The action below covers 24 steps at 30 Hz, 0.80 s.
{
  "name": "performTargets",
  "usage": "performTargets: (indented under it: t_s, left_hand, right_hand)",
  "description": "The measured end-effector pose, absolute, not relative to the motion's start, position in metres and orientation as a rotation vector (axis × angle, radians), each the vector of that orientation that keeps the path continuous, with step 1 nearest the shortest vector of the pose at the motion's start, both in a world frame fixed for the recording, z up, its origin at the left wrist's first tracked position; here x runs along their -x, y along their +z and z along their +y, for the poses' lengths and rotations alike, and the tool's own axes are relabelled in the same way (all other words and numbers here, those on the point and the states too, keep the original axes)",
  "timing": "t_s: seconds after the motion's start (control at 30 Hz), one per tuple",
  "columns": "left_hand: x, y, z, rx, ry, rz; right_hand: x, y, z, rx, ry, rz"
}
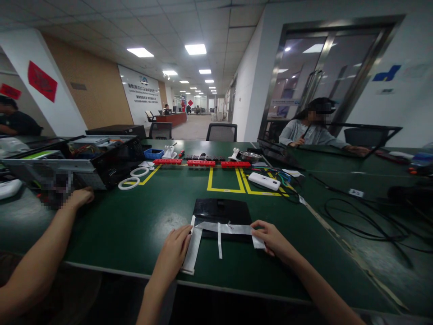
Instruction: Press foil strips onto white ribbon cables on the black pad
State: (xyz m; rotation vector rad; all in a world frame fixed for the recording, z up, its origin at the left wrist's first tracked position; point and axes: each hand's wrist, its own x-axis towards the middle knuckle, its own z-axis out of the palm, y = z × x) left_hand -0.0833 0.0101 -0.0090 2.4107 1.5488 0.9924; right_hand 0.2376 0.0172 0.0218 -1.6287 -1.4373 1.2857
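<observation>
1. The left hand (174, 250) lies open, fingers flat and together, on the pale strip (191, 257). This strip runs from the near left corner of the black panel (219, 210) toward the table's near edge. The hand presses on it and holds nothing.
2. The right hand (270, 239) rests at the panel's near right corner, fingers loosely curled over the right end of the silver strip (223, 228). Whether it pinches that end or only pushes down on it cannot be told.
3. The silver strip lies across the panel's near edge, left to right. A thin strip (219, 246) crosses it and points from the panel's near edge toward the person.
4. The panel itself lies flat and glossy on the green table (135, 225), straight ahead between the two hands.
5. Well left of the panel, a co-worker's hand (79, 197) rests on the table, touching the open computer case (84, 164).
6. Just beyond the panel is a yellow tape outline (225, 189). A white oblong device (264, 181) lies beyond the panel to its right, and two white rings (130, 183) lie beyond it to its left.
7. Farther beyond the panel runs a row of red blocks (201, 163), with a blue tray (154, 154) at its left end and a metal bowl (250, 156) at its right.
8. Right of the panel, black cables (355, 221) loop over the table.
9. Farthest beyond the panel, to its right, a seated person (304, 133) leans on the table.
</observation>
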Motion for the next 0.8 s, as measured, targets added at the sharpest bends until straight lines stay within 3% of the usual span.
performTargets:
  t_s: [0.8]
  left_hand:
    - [0.084, -0.021, 0.005, -2.448, 0.861, 1.601]
  right_hand:
    - [-0.231, 0.041, 0.015, 1.535, 1.287, -1.437]
